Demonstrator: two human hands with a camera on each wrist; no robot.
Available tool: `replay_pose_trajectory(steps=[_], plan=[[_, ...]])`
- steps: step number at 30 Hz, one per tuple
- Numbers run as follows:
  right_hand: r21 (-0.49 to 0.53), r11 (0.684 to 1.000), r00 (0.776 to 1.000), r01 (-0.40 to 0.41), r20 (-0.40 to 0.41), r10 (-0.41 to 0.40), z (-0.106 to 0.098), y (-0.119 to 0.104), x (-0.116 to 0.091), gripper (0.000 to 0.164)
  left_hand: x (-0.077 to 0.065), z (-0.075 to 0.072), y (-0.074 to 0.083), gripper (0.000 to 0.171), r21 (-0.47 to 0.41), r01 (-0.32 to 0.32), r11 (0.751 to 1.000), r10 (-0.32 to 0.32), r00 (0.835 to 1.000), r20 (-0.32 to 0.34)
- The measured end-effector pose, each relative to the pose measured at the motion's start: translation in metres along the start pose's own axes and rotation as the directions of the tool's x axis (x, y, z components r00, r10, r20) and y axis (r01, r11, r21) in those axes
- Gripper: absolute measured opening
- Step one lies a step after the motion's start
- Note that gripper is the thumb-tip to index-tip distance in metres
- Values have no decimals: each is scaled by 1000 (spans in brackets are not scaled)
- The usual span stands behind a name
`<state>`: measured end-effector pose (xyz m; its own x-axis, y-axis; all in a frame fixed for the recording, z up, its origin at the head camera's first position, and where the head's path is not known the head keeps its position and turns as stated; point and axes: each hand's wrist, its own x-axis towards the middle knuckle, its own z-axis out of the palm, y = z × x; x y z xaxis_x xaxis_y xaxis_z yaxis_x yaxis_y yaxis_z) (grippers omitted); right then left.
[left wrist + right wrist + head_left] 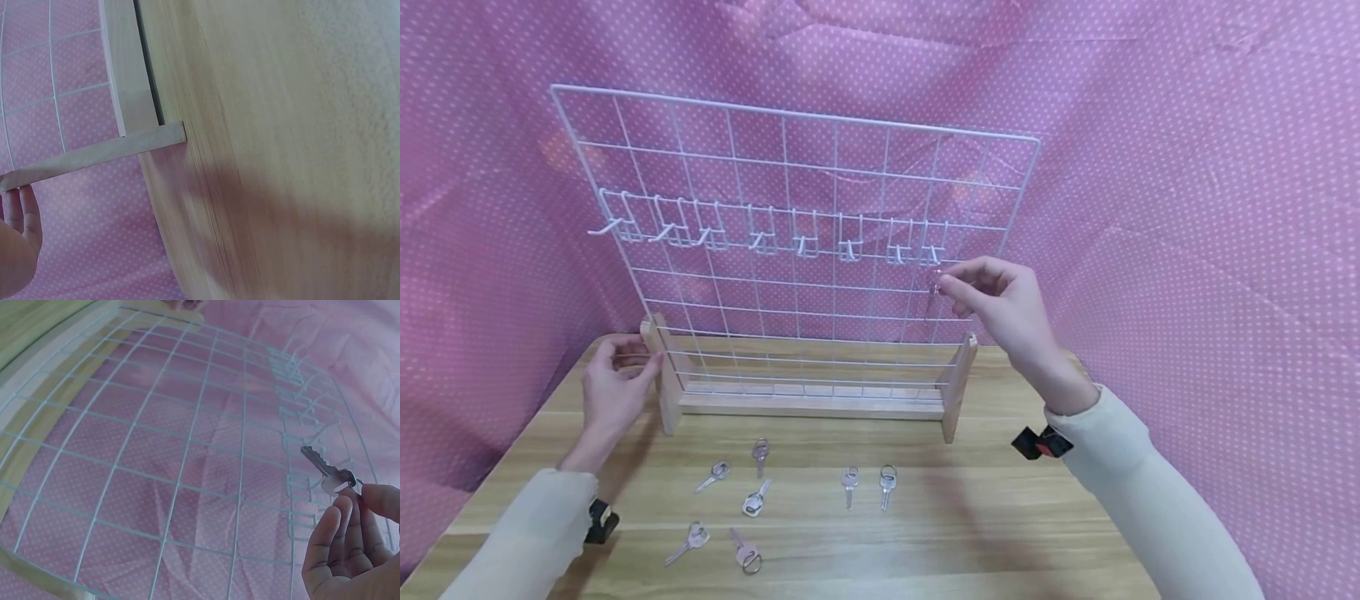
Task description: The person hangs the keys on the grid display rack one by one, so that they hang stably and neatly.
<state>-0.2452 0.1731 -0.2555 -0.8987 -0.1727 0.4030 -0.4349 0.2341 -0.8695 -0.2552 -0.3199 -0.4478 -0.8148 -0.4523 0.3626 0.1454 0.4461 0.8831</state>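
Key [322, 464] is silver-grey with a notched blade and a broad bright head, pinched at its ring end between thumb and fingertips of the right hand [1000, 296], just below the rightmost white hook [932, 254] on the wire grid [835, 118]. Left hand [617, 383] grips the grid's left wooden upright [662, 379] — thumb out of sight in the left wrist view, hand cut off at the frame edge. Fingertips cover most of the ring, and from the head view the blade is faint — nearly lost against pink cloth [1187, 250].
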Motion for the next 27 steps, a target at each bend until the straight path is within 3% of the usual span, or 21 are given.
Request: replay_pose_trajectory(steps=[3, 11, 27], plan=[[50, 999, 1000, -13, -5, 13, 1, -1, 8, 2, 0, -1, 0, 38, 6, -4, 1000, 4, 1000, 1], [144, 989, 999, -36, -17, 39, 1, -1, 14, 10, -1, -1, 4, 38, 7, -22, 1000, 22, 1000, 10], [175, 982, 998, -68, -5, 70, 4, 13, 23, 11, -1, 0, 1, 38, 17, -30, 999, 30, 1000, -5]])
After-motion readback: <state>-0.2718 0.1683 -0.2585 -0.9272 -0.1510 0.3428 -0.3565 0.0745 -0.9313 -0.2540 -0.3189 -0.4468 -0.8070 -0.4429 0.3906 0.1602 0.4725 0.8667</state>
